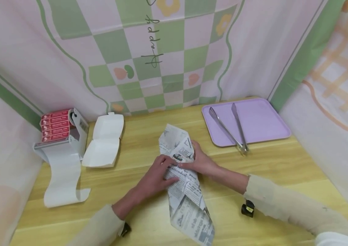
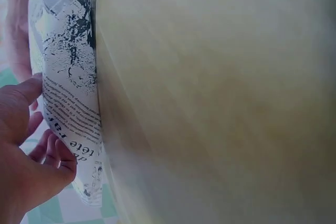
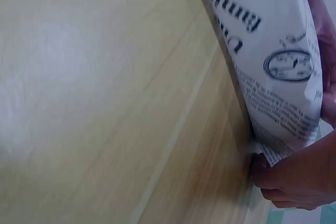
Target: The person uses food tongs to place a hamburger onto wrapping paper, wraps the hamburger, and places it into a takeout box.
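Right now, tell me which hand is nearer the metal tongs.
Right. The right hand grips the printed paper, below and left of the tongs in the head view; the left hand, on the paper's left side, is farther away.

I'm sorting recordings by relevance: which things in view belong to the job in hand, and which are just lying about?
In the job:
- white folded newspaper-print paper
- left hand, touching it
- right hand, gripping it

Apparently lying about:
- lilac rectangular tray
- silver metal tongs, partly on it
- open white hinged carton
- red-and-white box
- long white paper strip
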The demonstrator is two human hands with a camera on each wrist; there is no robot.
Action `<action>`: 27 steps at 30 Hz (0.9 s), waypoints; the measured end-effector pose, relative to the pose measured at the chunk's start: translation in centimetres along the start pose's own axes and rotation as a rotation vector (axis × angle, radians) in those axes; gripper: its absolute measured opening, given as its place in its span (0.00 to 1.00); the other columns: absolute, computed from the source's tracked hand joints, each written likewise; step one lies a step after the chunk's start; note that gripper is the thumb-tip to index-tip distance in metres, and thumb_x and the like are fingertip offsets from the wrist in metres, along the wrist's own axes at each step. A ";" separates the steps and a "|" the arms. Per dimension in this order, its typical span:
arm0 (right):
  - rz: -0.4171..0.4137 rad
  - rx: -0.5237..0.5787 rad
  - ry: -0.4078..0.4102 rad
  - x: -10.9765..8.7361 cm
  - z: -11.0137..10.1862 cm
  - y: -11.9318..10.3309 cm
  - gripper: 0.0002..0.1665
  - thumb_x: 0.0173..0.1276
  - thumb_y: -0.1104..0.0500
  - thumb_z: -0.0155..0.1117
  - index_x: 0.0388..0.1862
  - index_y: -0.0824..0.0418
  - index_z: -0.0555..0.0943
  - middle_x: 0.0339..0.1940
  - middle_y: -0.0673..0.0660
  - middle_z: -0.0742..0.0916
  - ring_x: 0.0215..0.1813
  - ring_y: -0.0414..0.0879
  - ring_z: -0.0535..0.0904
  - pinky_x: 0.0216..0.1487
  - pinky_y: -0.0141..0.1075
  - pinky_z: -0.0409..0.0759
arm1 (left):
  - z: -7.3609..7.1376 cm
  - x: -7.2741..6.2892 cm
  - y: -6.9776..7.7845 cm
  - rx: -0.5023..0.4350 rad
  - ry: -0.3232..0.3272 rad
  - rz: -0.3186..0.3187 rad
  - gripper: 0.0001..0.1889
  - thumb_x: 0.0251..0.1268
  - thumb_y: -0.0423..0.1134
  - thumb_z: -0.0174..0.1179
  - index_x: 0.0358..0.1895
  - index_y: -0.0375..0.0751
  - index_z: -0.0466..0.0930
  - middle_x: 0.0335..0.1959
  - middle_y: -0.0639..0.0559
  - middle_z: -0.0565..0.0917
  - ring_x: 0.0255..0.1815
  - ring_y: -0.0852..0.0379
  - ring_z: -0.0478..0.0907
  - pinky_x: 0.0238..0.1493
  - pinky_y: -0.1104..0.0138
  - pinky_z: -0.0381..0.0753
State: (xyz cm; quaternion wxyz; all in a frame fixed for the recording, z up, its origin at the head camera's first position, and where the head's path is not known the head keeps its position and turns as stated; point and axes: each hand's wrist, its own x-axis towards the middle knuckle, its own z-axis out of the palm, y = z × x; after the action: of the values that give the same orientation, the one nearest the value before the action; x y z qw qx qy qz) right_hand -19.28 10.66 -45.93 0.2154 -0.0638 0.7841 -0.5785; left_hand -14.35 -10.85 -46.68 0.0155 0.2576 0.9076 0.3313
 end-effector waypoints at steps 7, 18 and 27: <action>-0.012 0.001 0.028 -0.7 0.1 0.2 0.67 0.58 0.58 0.76 0.82 0.46 0.38 0.69 0.67 0.73 0.62 0.56 0.78 0.68 0.49 0.74 | -1.2 1.3 -1.6 -0.179 0.142 -0.188 0.25 0.67 0.42 0.65 0.63 0.41 0.70 0.56 0.47 0.76 0.52 0.53 0.76 0.51 0.60 0.83; -0.046 -0.025 0.041 -0.7 0.3 0.8 0.66 0.59 0.56 0.75 0.82 0.45 0.39 0.70 0.67 0.74 0.63 0.57 0.78 0.70 0.52 0.72 | -1.6 7.6 -6.8 -0.542 0.030 -0.512 0.16 0.64 0.40 0.66 0.47 0.29 0.82 0.27 0.48 0.84 0.23 0.61 0.75 0.27 0.72 0.75; -0.227 -0.299 0.158 -1.1 0.7 0.9 0.63 0.53 0.51 0.80 0.81 0.49 0.51 0.76 0.66 0.62 0.72 0.62 0.64 0.69 0.60 0.69 | -0.4 6.9 -6.2 -0.820 0.109 -0.478 0.17 0.75 0.34 0.50 0.59 0.28 0.76 0.39 0.45 0.84 0.34 0.60 0.80 0.36 0.71 0.80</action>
State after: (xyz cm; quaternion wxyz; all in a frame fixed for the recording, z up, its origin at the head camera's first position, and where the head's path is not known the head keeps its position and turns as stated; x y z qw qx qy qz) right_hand -17.88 10.71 -46.65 0.0745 -0.1373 0.8635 -0.4796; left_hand -23.28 -11.82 -49.18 0.1439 -0.0035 0.7355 0.6621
